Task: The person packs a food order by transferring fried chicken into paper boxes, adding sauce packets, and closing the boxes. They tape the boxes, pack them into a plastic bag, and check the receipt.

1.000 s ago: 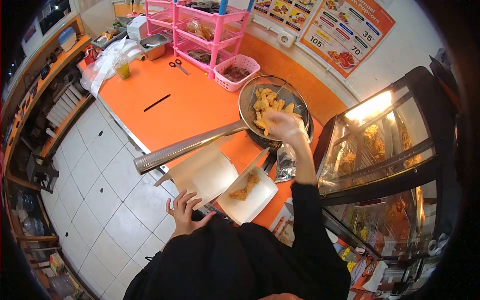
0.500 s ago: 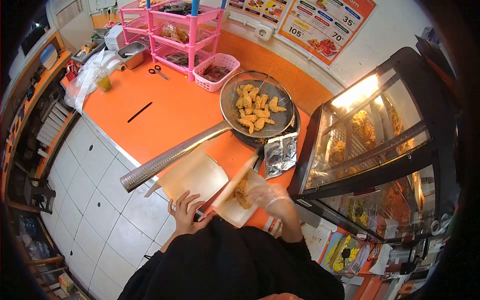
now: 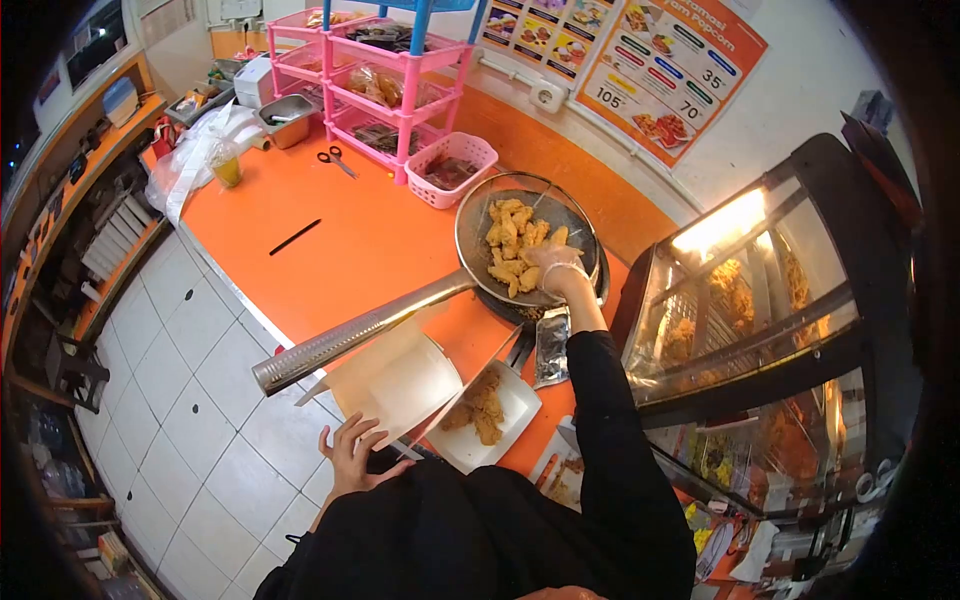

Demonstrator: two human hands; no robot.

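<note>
My left hand [image 3: 355,452] is open with its fingers spread, at the near edge of an open white paper box [image 3: 395,365]. To its right, a second white box [image 3: 522,408] holds pieces of fried chicken [image 3: 487,408]. My right hand [image 3: 556,268], which appears to wear a clear plastic glove, reaches into a round mesh strainer [image 3: 470,215]. Its fingers are among the fried chicken pieces [image 3: 510,235] there; whether they grip one is hidden. The strainer's long metal handle [image 3: 365,335] slants toward the lower left. It rests over a dark round pan [image 3: 500,293].
A foil packet [image 3: 551,345] lies beneath my right forearm. The lit glass display cabinet [image 3: 740,300] stands close on the right. Farther back on the orange table [image 3: 370,240] are a pink basket [image 3: 450,170], a pink rack [image 3: 411,110], scissors [image 3: 337,162] and a black stick [image 3: 295,237].
My right hand has moved from the chicken-filled white box up into the strainer. My left hand stays by the open box. The view has shifted slightly.
</note>
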